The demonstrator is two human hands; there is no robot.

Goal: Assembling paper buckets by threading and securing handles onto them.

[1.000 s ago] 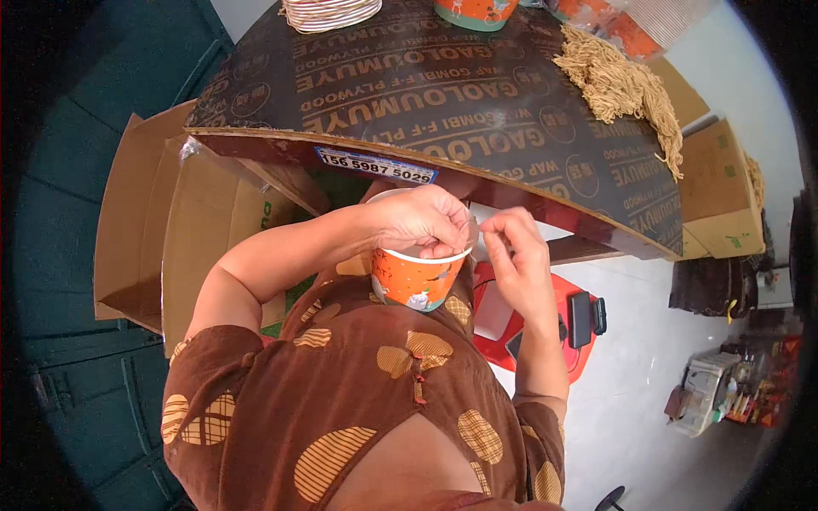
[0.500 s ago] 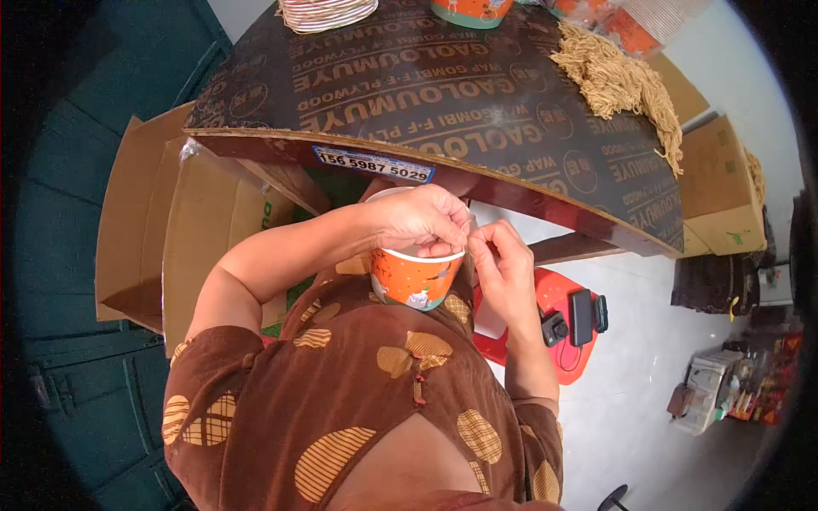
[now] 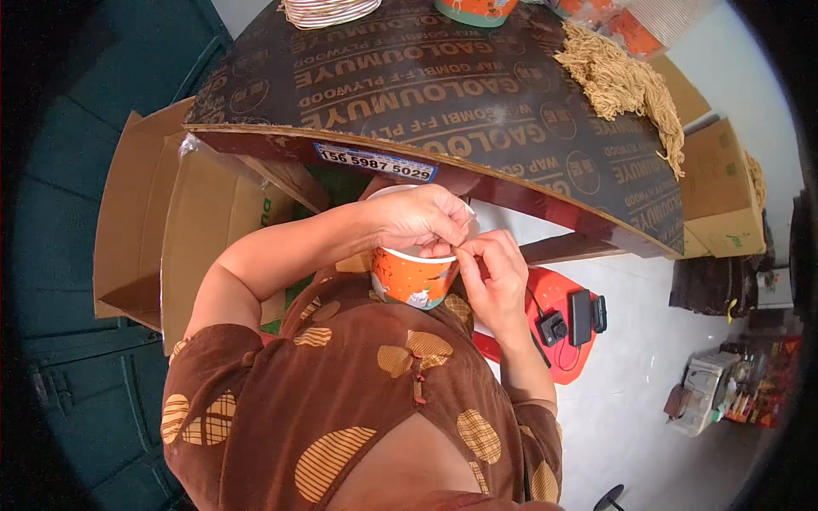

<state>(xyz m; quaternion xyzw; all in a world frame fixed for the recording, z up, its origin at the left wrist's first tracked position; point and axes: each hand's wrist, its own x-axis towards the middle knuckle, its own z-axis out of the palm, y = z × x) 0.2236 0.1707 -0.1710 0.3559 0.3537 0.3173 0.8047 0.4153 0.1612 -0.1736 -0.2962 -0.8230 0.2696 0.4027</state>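
Note:
An orange paper bucket (image 3: 415, 279) with a white rim and green base rests against my body below the table edge. My left hand (image 3: 423, 220) reaches across its mouth, fingers curled inside and closed at the rim's right side. Just outside that spot, my right hand (image 3: 494, 271) is closed in a pinch, thumb and forefinger meeting the left fingertips. Whatever small thing lies between the right fingertips is too small to make out.
The dark plywood table (image 3: 409, 77) carries a bundle of beige cord (image 3: 618, 77), a stack of white rims (image 3: 331, 10) and another orange bucket (image 3: 475, 10). Cardboard boxes (image 3: 204, 230) stand at the left. A red stool (image 3: 554, 298) with black devices is at the right.
My right hand has shifted slightly left and down along the rim, its fingers bending differently. The left hand and bucket stay nearly still.

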